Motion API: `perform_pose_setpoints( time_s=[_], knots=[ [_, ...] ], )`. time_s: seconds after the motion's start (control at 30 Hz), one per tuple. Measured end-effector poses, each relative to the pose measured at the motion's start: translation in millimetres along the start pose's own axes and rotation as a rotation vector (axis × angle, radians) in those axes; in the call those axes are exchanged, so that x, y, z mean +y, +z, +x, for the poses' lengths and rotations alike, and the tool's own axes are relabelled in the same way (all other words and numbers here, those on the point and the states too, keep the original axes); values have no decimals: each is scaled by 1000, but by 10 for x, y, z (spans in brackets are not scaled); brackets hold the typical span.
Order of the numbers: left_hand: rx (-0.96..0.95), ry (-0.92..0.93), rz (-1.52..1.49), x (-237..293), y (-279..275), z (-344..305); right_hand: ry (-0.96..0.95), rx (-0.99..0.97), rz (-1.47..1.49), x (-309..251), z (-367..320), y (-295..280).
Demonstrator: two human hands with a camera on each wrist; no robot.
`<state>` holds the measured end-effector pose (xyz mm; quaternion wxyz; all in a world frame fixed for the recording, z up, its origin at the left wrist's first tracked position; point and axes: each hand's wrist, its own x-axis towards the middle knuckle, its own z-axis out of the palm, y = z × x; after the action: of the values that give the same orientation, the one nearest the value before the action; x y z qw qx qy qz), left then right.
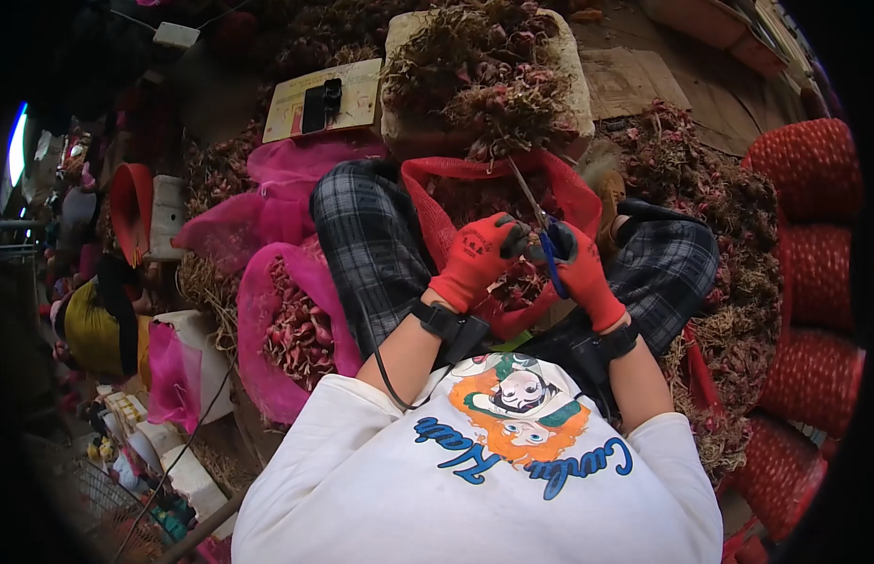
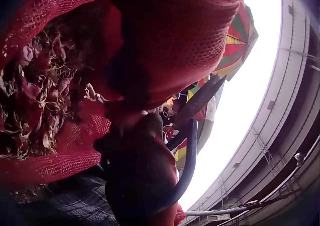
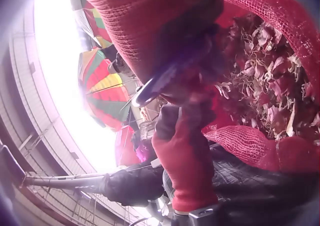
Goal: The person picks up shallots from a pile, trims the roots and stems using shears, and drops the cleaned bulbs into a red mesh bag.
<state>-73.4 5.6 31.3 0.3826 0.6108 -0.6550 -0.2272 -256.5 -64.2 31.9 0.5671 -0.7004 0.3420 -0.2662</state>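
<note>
My right hand [image 1: 582, 277], in a red glove with dark fingertips, grips blue-handled scissors [image 1: 551, 246], their blades pointing up and left over a red mesh bag [image 1: 425, 188]. Beside it, my similarly gloved left hand [image 1: 475, 261] has curled fingers around a small item, mostly hidden. The fingertips of both hands nearly meet above the bag, which holds dry reddish shallots. In the right wrist view the left hand [image 3: 186, 158] is below the scissors handle [image 3: 172, 71]. The left wrist view shows the blades [image 2: 200, 101] beyond the gloves.
A pale box [image 1: 394, 127] heaped with dried shallots stands ahead. Left of my legs, a pink mesh bag [image 1: 253, 352] holds loose shallots. A phone [image 1: 314, 110] lies on a board [image 1: 362, 89]. Full red sacks [image 1: 813, 273] line the right side, past piled shallots [image 1: 738, 310].
</note>
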Motion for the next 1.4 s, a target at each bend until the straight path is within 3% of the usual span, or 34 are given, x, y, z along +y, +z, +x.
perform_pose_setpoints(
  time_s=[0.1,0.2,0.3,0.4,0.5,0.6,0.8,0.9,1.0,1.2,1.3,1.4],
  knots=[
    [70,19,121,73,7,28,39,-31,-2,-53,17,-26],
    [62,-70,-86,-62,45,31,154,-48,136,-199,14,-44],
    [20,-295,-96,-197,84,-16,137,-7,190,-239,47,-48],
    [130,-275,-338,-180,92,-24,102,10,102,-163,34,-65],
    [10,-168,-523,-64,30,18,-11,32,-15,-131,19,-46],
    [-144,-178,-419,37,-157,21,-27,34,-60,-335,4,-5],
    [-86,-31,-90,40,-76,19,7,-23,-101,-268,9,-47],
    [-94,-46,-96,32,-32,-5,-2,-50,-106,-281,-1,-60],
    [14,-31,-242,-32,17,7,35,-55,-28,-319,8,-53],
    [-113,-345,-322,-166,35,-82,56,62,115,-269,87,-134],
    [73,-304,-211,-254,131,-118,45,65,163,-202,80,-142],
    [192,-232,-575,-346,263,-55,83,67,241,-263,50,-65]
  ],
)
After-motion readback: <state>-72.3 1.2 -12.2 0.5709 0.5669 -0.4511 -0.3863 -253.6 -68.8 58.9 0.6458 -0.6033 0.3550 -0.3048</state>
